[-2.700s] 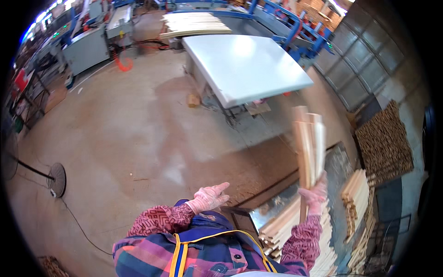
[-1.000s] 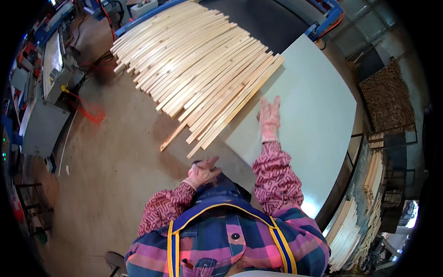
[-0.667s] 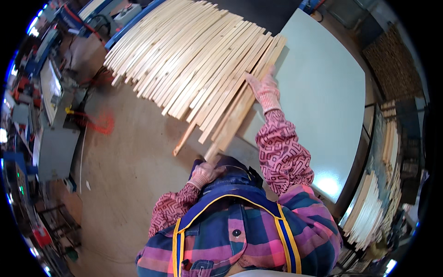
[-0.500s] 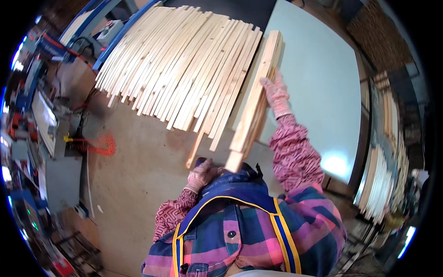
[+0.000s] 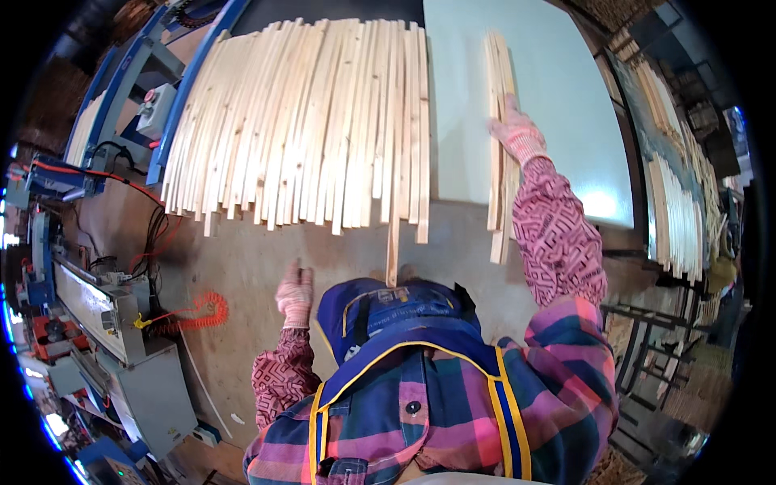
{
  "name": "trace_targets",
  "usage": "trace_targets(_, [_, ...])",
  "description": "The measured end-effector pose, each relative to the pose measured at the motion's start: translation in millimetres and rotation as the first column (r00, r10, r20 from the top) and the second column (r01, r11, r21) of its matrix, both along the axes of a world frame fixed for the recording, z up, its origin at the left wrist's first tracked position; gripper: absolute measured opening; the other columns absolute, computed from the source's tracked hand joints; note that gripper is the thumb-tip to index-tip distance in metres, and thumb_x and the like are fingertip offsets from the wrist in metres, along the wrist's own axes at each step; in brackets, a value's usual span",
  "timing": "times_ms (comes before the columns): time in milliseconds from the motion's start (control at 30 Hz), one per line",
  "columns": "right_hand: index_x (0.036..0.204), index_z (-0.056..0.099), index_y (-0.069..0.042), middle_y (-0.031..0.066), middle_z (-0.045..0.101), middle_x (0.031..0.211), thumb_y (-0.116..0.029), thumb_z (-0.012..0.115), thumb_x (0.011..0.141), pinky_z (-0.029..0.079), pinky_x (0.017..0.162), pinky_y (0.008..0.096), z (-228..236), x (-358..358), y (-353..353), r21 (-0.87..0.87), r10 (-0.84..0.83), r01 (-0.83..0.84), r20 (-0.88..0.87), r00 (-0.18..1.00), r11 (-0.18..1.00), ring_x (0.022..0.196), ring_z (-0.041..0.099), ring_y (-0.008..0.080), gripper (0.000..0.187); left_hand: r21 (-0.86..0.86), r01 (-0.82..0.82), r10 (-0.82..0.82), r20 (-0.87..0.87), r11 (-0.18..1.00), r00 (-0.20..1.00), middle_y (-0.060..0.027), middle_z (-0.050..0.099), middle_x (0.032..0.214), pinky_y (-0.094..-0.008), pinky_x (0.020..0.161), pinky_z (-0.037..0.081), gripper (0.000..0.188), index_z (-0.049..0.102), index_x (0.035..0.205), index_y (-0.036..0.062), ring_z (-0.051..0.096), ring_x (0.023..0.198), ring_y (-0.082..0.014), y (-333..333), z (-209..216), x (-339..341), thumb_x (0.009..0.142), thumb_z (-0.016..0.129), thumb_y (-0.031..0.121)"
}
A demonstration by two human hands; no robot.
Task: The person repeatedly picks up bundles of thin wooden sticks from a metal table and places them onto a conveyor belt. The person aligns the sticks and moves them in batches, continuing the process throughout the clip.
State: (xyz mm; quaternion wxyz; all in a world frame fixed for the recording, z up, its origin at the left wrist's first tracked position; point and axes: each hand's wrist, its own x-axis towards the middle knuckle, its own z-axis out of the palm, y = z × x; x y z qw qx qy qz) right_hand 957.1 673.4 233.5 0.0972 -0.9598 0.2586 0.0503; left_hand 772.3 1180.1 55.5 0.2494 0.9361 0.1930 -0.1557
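Head view: slim pale wooden strips (image 5: 495, 190) pinched in right hand (image 5: 517, 133); left hand (image 5: 294, 297) loosely spread.

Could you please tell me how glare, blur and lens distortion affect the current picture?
Head view: a bright glare spot lies near the lower right corner of the pale tabletop; head view: the left hand looks slightly blurred; head view: straight edges bend toward the black rim.
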Motion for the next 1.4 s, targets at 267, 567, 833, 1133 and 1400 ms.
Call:
trace_targets(267, [0.151, 0.026, -0.019, 0.0283, 0.055, 0.129, -0.045, 0.064, 0.084, 0.047, 0.097, 0.0492, -10.7, -18.0, 11.4, 0.028, -0.001, -0.001, 0.08, 0.997, 1.0, 0.115, 0.057, 0.0449, 0.082, 0.221, -0.287, -0.031, 0.839, 0.932, 0.544, -0.0091, 0.066, 0.114, -0.0375, 0.094, 0.05, 0.04, 0.067, 0.12, 0.0129, 0.061, 0.109, -0.0279, 81.8, 111.3, 80.0, 0.081, 0.074, 0.019])
trace_targets(567, [0.153, 0.022, -0.01, 0.0283, 0.049, 0.138, -0.048, 0.071, 0.078, 0.043, 0.104, 0.0461, -1.7, -65.1, 40.0, 0.137, -0.133, 0.123, 0.067, 0.989, 0.983, 0.126, 0.051, 0.0418, 0.097, 0.541, -0.199, -0.291, 0.685, 0.817, 0.668, -0.0092, 0.066, 0.114, -0.0461, 0.096, 0.046, 0.042, 0.067, 0.114, 0.0158, 0.057, 0.112, -0.033, 199.6, 184.7, 341.7, 0.085, 0.061, 0.045])
trace_targets(833, [0.148, 0.031, -0.008, 0.0234, 0.048, 0.139, -0.049, 0.068, 0.079, 0.044, 0.105, 0.0442, 3.7, -122.6, 86.1, 0.051, -0.389, 0.401, -0.153, 0.908, 0.915, 0.126, 0.052, 0.0382, 0.089, 0.763, -0.042, -0.362, 0.354, 0.644, 0.862, -0.0006, 0.047, 0.148, -0.0433, 0.11, 0.033, 0.054, 0.045, 0.145, 0.0223, 0.037, 0.138, -0.031, 303.2, 146.0, 480.8, 0.099, 0.035, 0.049])
trace_targets(1133, [0.146, 0.037, -0.008, 0.0219, 0.046, 0.141, -0.051, 0.066, 0.082, 0.043, 0.107, 0.0428, 7.3, -115.3, 91.4, 0.003, -0.475, 0.482, -0.17, 0.864, 0.876, 0.129, 0.049, 0.0379, 0.082, 0.854, -0.081, -0.328, 0.282, 0.514, 0.901, 0.0022, 0.046, 0.149, -0.0451, 0.111, 0.029, 0.057, 0.043, 0.147, 0.024, 0.037, 0.138, -0.0325, 272.4, 164.4, 457.5, 0.101, 0.031, 0.056])
trace_targets(1400, [0.133, 0.05, -0.008, 0.0171, 0.059, 0.127, -0.043, 0.065, 0.083, 0.052, 0.093, 0.0459, 27.2, -109.6, 109.4, 0.033, -0.514, 0.537, -0.243, 0.822, 0.843, 0.116, 0.061, 0.0356, 0.063, 0.767, 0.014, -0.308, 0.241, 0.641, 0.92, -0.0117, 0.037, 0.154, -0.0469, 0.114, 0.026, 0.068, 0.043, 0.147, 0.0175, 0.035, 0.139, -0.0344, 195.2, 213.1, 414.6, 0.095, 0.043, 0.062])
